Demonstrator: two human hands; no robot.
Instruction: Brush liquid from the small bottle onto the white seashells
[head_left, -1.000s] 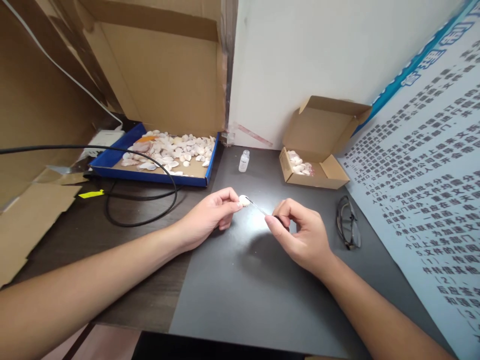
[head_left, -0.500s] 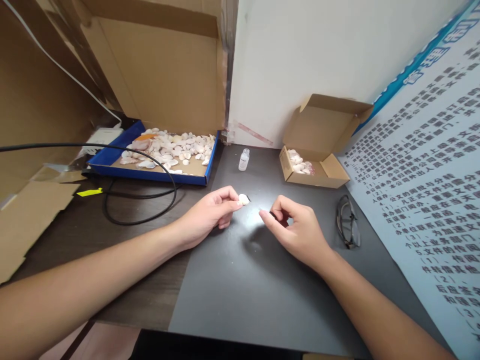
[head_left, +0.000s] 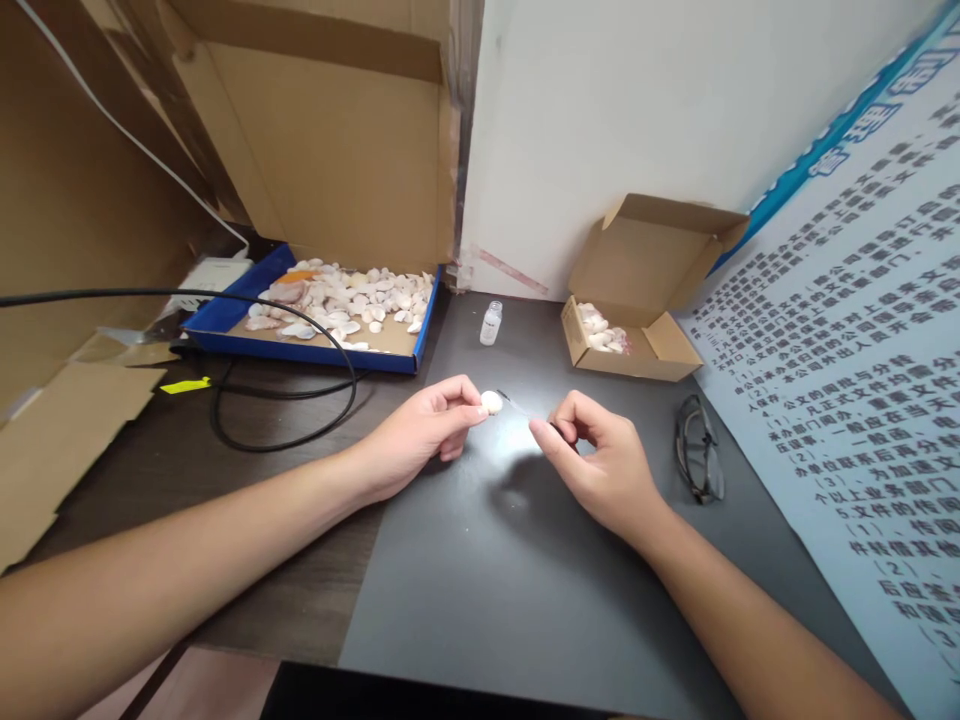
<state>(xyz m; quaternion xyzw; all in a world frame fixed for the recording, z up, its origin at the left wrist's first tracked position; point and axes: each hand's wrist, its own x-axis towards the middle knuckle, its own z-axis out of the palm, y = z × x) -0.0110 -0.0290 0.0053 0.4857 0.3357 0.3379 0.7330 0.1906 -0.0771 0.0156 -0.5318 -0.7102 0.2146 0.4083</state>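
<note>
Between the thumb and fingers of my left hand [head_left: 431,430] is a small whitish seashell [head_left: 491,403]. My right hand [head_left: 600,455] is closed on the black cap end of a thin applicator brush [head_left: 516,405]; most of the cap is hidden by the fingers. The brush's thin stem points left, its dark tip just right of the shell. Whether the tip touches the shell, I cannot tell. Beyond both hands a small clear bottle [head_left: 490,325] with a pale label stands upright without a cap.
At the back left, a blue-rimmed cardboard tray [head_left: 337,358] holds many shells. An open small carton [head_left: 634,362] at the back right has several shells inside. Folded glasses [head_left: 697,450] lie on the right. A looping black cable [head_left: 285,447] crosses the left side.
My right hand has drawn slightly right, and the brush tip has moved from the shell's edge to a little right of it. My left hand still pinches the shell.
</note>
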